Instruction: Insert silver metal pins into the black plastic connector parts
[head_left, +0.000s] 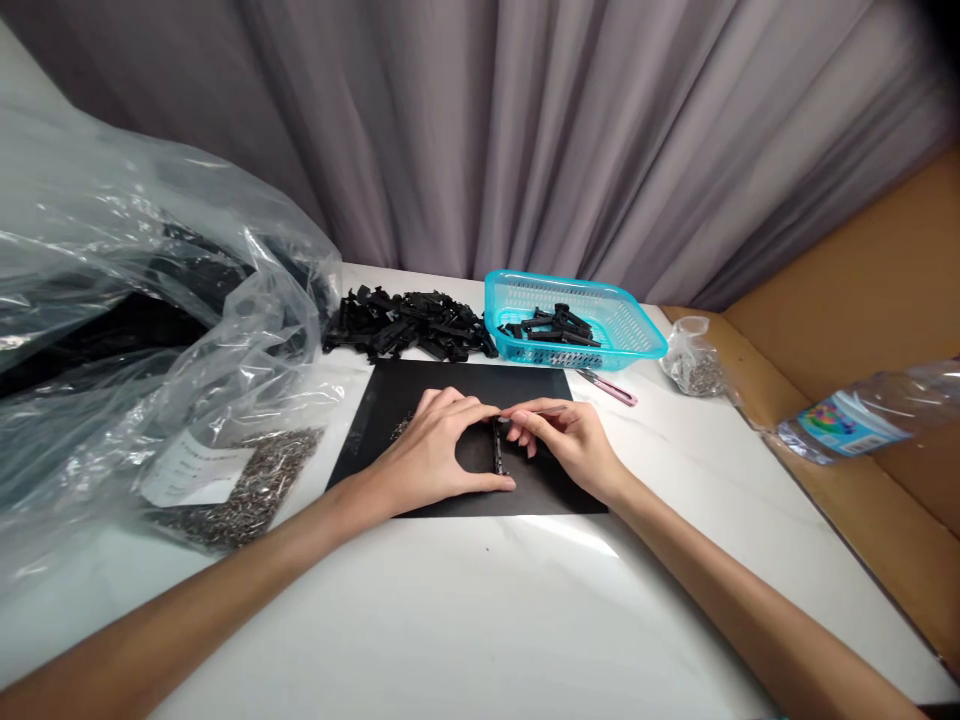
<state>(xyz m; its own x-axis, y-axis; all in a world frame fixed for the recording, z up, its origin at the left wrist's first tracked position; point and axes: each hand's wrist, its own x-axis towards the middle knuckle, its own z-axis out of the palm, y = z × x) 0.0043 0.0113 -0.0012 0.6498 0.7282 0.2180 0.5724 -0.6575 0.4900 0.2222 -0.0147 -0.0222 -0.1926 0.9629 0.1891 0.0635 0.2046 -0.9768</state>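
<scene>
My left hand spans a slim black plastic part, gripping its ends between thumb and fingers over a black mat. My right hand is pinched at the far end of that part. Between its fingers lies a thin metal tool, mostly hidden, perhaps tweezers. A few small metal pieces lie on the mat behind my left hand.
Black plastic parts are heaped behind the mat, beside a blue basket holding several more. A pink cutter lies near it. Bags of metal pins and black parts stand left; a small bag and a bottle are right.
</scene>
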